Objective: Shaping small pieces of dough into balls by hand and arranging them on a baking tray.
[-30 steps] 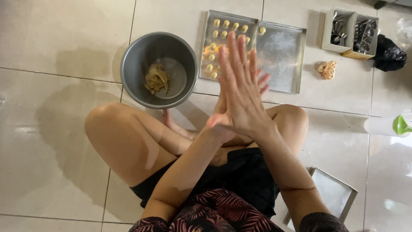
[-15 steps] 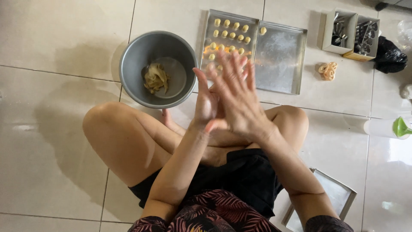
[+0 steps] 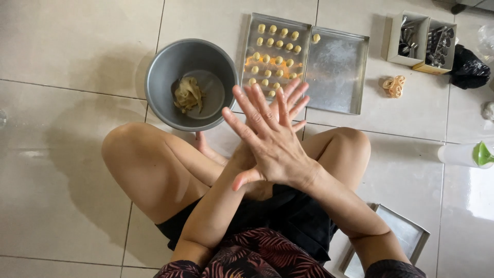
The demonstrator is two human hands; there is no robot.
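Steel bowl (image 3: 191,82) w/ dough; just beside it, right hand (image 3: 272,141) pressed flat on left hand (image 3: 288,100), palms together, fingers spread; can't tell what's between.

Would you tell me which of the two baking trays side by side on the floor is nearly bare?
The right-hand tray, with one dough ball at its top left corner; the left tray carries rows of them.

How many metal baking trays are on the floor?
3: one holding dough balls, one nearly bare beside it, touching, and one by the person's right knee, partly hidden.
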